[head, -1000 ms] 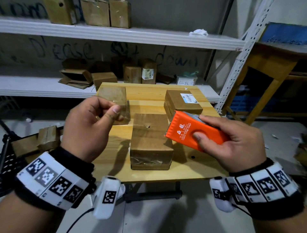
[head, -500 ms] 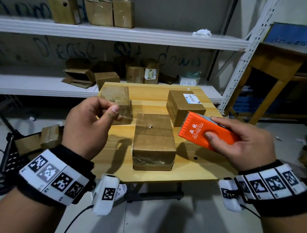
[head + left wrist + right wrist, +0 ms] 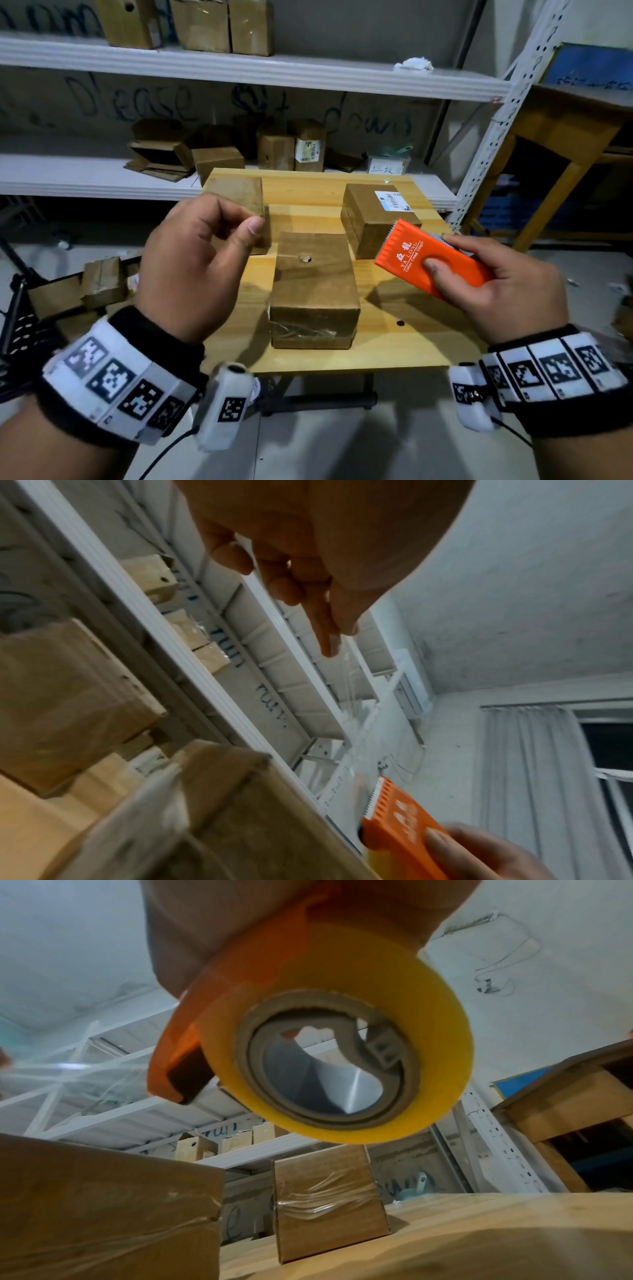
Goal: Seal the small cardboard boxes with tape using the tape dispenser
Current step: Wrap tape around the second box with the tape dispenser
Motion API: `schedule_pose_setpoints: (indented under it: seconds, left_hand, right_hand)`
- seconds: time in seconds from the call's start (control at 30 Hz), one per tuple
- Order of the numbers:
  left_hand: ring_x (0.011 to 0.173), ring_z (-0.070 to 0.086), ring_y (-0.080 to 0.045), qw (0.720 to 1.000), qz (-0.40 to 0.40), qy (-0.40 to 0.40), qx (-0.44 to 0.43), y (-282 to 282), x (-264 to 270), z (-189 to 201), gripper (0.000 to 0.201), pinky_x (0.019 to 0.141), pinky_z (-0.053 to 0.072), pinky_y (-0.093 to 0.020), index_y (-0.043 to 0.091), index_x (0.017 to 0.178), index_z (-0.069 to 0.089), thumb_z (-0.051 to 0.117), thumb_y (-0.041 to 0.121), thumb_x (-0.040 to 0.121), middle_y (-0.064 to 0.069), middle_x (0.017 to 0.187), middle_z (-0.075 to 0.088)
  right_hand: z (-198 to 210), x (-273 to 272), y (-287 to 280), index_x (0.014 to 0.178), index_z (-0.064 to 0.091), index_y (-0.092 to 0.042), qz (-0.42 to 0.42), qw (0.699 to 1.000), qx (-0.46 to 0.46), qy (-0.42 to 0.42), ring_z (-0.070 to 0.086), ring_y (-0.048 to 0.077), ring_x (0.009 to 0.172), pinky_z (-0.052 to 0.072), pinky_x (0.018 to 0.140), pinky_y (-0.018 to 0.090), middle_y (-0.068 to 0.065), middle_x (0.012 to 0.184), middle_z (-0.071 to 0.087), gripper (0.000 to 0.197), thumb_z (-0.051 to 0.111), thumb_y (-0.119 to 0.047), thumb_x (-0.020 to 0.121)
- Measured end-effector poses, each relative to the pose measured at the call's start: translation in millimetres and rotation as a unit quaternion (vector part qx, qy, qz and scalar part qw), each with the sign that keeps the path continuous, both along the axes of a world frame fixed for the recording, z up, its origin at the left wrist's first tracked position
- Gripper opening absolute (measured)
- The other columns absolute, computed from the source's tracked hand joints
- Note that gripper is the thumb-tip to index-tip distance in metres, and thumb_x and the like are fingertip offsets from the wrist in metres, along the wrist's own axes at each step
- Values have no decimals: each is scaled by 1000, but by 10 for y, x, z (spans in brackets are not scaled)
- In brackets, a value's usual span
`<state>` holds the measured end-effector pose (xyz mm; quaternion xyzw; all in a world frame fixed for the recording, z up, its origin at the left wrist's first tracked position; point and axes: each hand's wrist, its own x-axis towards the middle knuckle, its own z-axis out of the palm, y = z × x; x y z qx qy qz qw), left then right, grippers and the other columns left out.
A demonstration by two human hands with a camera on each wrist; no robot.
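Head view: the right hand [image 3: 507,284] is gripping an orange tape dispenser [image 3: 433,262] loaded with a yellowish roll [image 3: 337,1045]. The left hand [image 3: 195,270] is pinching clear tape [image 3: 351,707] stretching between them, above the middle box [image 3: 313,291] on the table [image 3: 394,349].

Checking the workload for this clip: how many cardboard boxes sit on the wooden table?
3: centre box, nearest the person; labelled box at back right; back-left box, partly hidden behind the left hand.
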<state>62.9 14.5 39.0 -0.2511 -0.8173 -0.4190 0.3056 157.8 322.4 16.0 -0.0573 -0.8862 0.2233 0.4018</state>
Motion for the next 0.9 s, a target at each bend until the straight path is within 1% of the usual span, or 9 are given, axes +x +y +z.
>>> schedule_pose_setpoints:
  seconds: [0.03, 0.1, 0.2, 0.27, 0.43, 0.53, 0.7, 0.83, 0.9]
  left_hand:
    - [82, 59, -12, 1000, -6, 23, -19, 42, 71, 18, 9, 73, 49, -37, 27, 91, 66, 65, 30, 100, 21, 88, 62]
    - [88, 52, -10, 996, -23, 58, -71, 124, 194, 41, 8, 78, 44, -42, 28, 92, 68, 63, 32, 97, 27, 88, 53]
    - [91, 49, -13, 986, -43, 85, -136, 209, 329, 63, 22, 83, 32, -38, 23, 93, 72, 58, 39, 98, 18, 89, 59]
    - [92, 51, -17, 979, -50, 106, -169, 245, 395, 79, 22, 86, 26, -36, 23, 93, 72, 58, 39, 99, 21, 91, 54]
    - [95, 45, -11, 968, -82, 180, -152, 245, 561, 172, 19, 89, 27, -38, 20, 94, 72, 60, 32, 102, 21, 92, 50]
    - [96, 45, -7, 981, -84, 123, -124, 185, 608, 309, 19, 81, 36, -39, 26, 95, 68, 56, 39, 102, 30, 89, 45]
    - [89, 57, -6, 993, -80, 47, -69, 96, 448, 310, 8, 76, 43, -35, 26, 91, 67, 66, 31, 97, 24, 91, 60]
    - [89, 61, -2, 995, -89, 14, -39, 47, 356, 301, 10, 77, 40, -9, 24, 91, 68, 68, 27, 101, 19, 88, 64]
    - [88, 63, -8, 995, -98, 1, -20, 31, 331, 303, 9, 76, 41, -8, 23, 92, 68, 69, 26, 100, 14, 87, 67]
  right_hand:
    - [6, -5, -3, 115, 79, -25, -15, 1000, 0, 1, 65, 9, 77, 48, 75, 11, -5, 95, 78, 45, 78, -56, 84]
    - [16, -10, -14, 114, 80, -26, -46, 999, -3, -1, 62, 9, 76, 47, 78, 21, 0, 96, 81, 41, 80, -51, 82]
    - [25, -19, -41, 114, 80, -29, -82, 996, -22, -19, 61, 8, 77, 46, 79, 23, 1, 96, 81, 42, 79, -54, 80]
    - [22, -41, -64, 113, 80, -31, -101, 993, -38, -40, 60, 9, 78, 46, 77, 24, -1, 96, 80, 43, 77, -59, 80]
    - [30, -135, 50, 115, 75, -36, -192, 966, -55, -167, 65, 23, 87, 42, 72, 30, -3, 105, 76, 45, 67, -69, 85]
    - [27, -88, 198, 119, 72, -36, -238, 950, -72, -186, 69, 31, 96, 47, 74, 34, 1, 109, 77, 49, 62, -71, 86]
    - [-33, -106, 107, 122, 71, -36, -239, 949, -27, -206, 70, 32, 95, 55, 78, 38, 2, 109, 77, 50, 60, -72, 88]
    - [-86, -154, 40, 127, 68, -34, -239, 933, 11, -268, 70, 33, 97, 54, 78, 38, 5, 110, 77, 54, 60, -72, 89]
    - [-111, -165, 13, 128, 67, -35, -237, 929, 33, -282, 69, 34, 97, 55, 81, 40, 5, 107, 77, 56, 59, -74, 88]
